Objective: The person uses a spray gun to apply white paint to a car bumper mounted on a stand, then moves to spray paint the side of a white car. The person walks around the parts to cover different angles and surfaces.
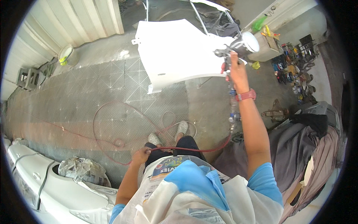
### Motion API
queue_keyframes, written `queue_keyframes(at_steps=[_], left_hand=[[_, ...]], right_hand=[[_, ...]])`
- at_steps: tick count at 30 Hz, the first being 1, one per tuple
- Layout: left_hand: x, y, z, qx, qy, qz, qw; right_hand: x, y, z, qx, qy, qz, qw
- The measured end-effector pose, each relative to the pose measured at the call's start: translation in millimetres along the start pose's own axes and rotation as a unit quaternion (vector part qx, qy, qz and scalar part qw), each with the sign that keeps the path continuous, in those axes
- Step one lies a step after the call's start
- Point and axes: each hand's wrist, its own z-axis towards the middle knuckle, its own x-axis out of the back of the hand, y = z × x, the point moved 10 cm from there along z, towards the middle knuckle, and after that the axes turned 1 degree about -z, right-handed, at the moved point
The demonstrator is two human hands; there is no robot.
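Observation:
My right hand is wrapped round the handle of a spray gun, held out ahead over the right part of a white car fender. On the gun sits a cup with a pale round lid. Below its handle hang a blue and metal fitting and the red air hose. Down by my thigh, my left hand is closed on that hose, which loops on across the floor. The fender rests on a metal stand. Whether spray is leaving the nozzle I cannot tell.
Spare white body panels lie at lower left, partly papered. Dark cloth covers something bulky at right. Tools and cans crowd the right floor beside a pale cabinet. A bucket and a concrete block stand left.

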Motion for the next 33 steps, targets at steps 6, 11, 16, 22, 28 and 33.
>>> queue_keyframes(at_steps=[6, 11, 16, 22, 28, 33], left_hand=[[-2, 108, 15, -0.060, -0.028, 0.044, 0.997], [-8, 172, 23, -0.079, -0.012, 0.064, 0.995], [-20, 211, 28, -0.096, -0.008, 0.014, 0.995], [-22, 242, 16, -0.092, 0.029, -0.039, 0.995], [-32, 208, 24, -0.044, 0.034, -0.061, 0.997], [-34, 140, 34, -0.060, 0.033, -0.079, 0.995]], right_hand=[[134, 43, 48, -0.030, 0.089, 0.006, 0.996], [221, 74, 105, -0.058, 0.134, -0.012, 0.989], [289, 108, 183, -0.095, 0.179, -0.031, 0.979], [328, 106, 261, -0.058, 0.231, -0.148, 0.960], [250, 67, 228, -0.037, 0.161, -0.103, 0.981], [108, 13, 119, -0.025, 0.001, -0.014, 1.000]])
